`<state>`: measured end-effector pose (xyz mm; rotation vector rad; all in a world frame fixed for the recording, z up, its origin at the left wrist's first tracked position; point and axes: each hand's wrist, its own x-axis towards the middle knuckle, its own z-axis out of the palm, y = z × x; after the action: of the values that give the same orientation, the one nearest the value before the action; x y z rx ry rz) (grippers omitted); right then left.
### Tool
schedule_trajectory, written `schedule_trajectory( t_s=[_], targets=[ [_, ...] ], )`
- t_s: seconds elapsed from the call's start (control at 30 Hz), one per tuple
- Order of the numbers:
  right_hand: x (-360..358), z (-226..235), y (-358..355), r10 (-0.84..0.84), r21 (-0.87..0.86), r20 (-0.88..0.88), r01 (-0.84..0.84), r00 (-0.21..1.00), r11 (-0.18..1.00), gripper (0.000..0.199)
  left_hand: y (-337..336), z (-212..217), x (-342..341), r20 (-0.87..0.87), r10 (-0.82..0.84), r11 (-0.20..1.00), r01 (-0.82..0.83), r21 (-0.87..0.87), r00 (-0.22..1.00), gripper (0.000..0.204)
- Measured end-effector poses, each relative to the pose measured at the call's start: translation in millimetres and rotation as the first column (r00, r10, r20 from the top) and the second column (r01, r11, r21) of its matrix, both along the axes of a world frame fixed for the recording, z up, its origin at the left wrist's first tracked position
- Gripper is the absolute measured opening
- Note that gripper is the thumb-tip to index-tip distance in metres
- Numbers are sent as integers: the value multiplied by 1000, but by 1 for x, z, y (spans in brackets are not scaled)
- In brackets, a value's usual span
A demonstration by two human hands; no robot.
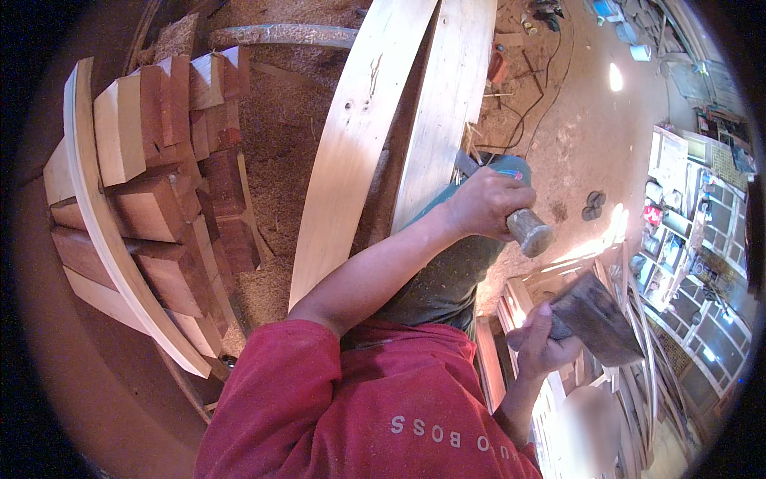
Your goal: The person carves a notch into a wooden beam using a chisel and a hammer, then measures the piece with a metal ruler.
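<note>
My left hand (488,199) is closed around a chisel (531,233), its thick wooden handle end sticking out toward my right. The chisel's blade points away from that end, at the right edge of a pale plank (443,120); whether its tip is in the wood is hard to see. Gripped by its handle in my right hand (546,347) is a dark wooden mallet (598,319) with a blocky head. The mallet is held off to the right, apart from the chisel. My knee, in dark green trousers, lies against the plank beside my left hand.
Another pale plank (343,160) runs alongside, with a dark gap between. Stacked reddish and pale timber blocks (163,207) stand at left, a curved strip (112,231) across them. Shavings (279,120) cover the floor there. A cable (550,72) lies far right; long wood strips (638,319) lean near right.
</note>
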<state>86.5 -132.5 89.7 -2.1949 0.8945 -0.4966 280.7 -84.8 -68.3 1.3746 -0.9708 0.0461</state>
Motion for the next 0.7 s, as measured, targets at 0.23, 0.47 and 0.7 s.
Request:
schedule_trajectory(
  t_s=[0.23,0.47,0.7],
  targets=[
    [9,9,-10,24,156,175,-52,984,986,24,-3,-3,4,-22,-26,1000,26,-1,999,31],
    [8,31,-41,123,-267,-451,-265,884,927,45,3,-5,10,-58,-14,1000,15,6,998,32],
    [42,7,-24,157,-100,-593,-266,790,959,38,-3,-5,16,-65,-34,998,37,41,997,31]
  ],
)
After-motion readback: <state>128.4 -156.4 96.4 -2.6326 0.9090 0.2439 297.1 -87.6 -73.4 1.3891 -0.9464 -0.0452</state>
